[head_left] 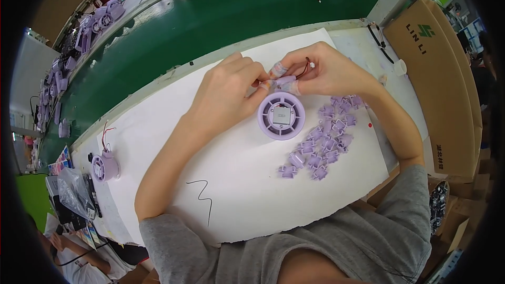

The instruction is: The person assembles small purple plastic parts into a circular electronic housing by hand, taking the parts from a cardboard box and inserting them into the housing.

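Observation:
A round purple fan housing with spokes and a grey square centre rests on the white paper in front of me. My left hand pinches its narrow neck at the far side, thumb and fingers closed. From the right, my right hand grips the same neck, with thumb and index finger pressed around it. Tape wraps several fingertips. Thin dark and red wires with a small white connector stick up beside my right fingers. Exactly what the fingertips touch on the neck is partly hidden. Small purple plastic clips lie heaped below my right wrist.
White paper with a pen line covers the table. At the left stands another purple fan housing with wires, near a clear plastic bag. A green belt runs beyond. A cardboard box stands right; a person sits lower left.

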Motion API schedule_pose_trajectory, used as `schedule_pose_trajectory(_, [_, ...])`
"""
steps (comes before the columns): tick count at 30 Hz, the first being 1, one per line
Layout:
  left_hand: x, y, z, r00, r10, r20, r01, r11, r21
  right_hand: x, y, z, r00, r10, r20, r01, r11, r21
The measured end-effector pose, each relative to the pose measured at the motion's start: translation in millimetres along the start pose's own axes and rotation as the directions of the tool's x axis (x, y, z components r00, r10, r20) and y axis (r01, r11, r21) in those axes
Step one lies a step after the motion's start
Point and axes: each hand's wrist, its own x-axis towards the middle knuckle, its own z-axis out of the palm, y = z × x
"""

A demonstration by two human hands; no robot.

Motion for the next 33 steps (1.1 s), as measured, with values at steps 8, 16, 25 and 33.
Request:
schedule_pose_trajectory(8, [-2.0, -3.2, 6.9, 0.994, -0.097, -0.043, 0.091, 0.988, -0.124, 2.5, 2.6, -0.7, 0.996, 0.078, -0.046, -0.077, 0.997, 0.032])
schedule_pose_trajectory(16, [-4.6, 0.9, 10.9, 0.994, 0.009, -0.112, -0.003, 0.999, 0.049, 8.1, 13.2, 9.2, 0.998, 0.048, -0.04, -0.03, 0.926, 0.377])
schedule_pose_trajectory(25, [-0.8, 5.2, 8.2, 0.979, -0.188, -0.085, 0.178, 0.978, -0.111, 8.3, 15.2, 13.0, 0.991, 0.096, -0.096, -0.067, 0.959, 0.274])
schedule_pose_trajectory(33, [2.6, 7.9, 1.1, 0.988, -0.145, -0.056, 0.151, 0.982, 0.11, 8.9, 10.0, 18.6, 0.962, 0.21, -0.173, -0.172, 0.962, 0.21])
